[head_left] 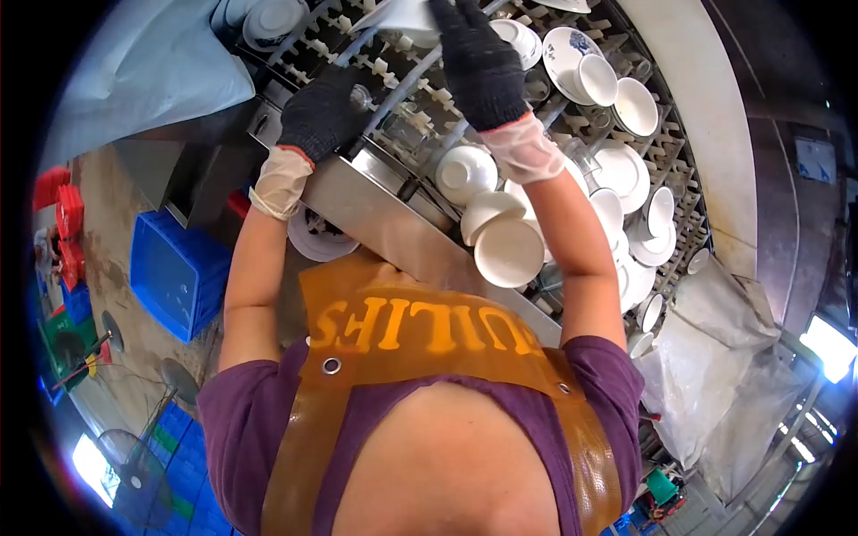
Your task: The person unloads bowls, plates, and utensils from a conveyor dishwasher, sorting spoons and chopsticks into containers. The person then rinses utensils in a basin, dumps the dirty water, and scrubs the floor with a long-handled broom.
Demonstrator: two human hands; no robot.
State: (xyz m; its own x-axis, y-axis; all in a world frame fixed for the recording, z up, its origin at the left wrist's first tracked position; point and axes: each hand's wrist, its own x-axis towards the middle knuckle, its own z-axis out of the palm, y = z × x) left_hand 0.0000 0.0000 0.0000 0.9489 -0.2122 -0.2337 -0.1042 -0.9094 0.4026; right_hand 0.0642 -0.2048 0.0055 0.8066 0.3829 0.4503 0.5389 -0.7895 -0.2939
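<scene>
My left hand (317, 118), in a dark knit glove over a pale glove, is at the conveyor's near left edge. Its fingers curl around what looks like a small clear glass (360, 96), partly lost against the dark belt. My right hand (480, 67), gloved the same way, reaches farther over the belt with its fingers stretched and apart. A white dish (404, 16) lies right beside those fingers, cut off by the top of the view. Another clear glass (407, 130) stands on the pegs between my hands.
The pegged conveyor belt (391, 79) carries white bowls (509, 253), plates (623, 177) and a blue-patterned plate (565, 55). A steel edge (393, 223) runs before my apron. To the left are a blue bin (177, 275) and a plastic curtain (143, 67).
</scene>
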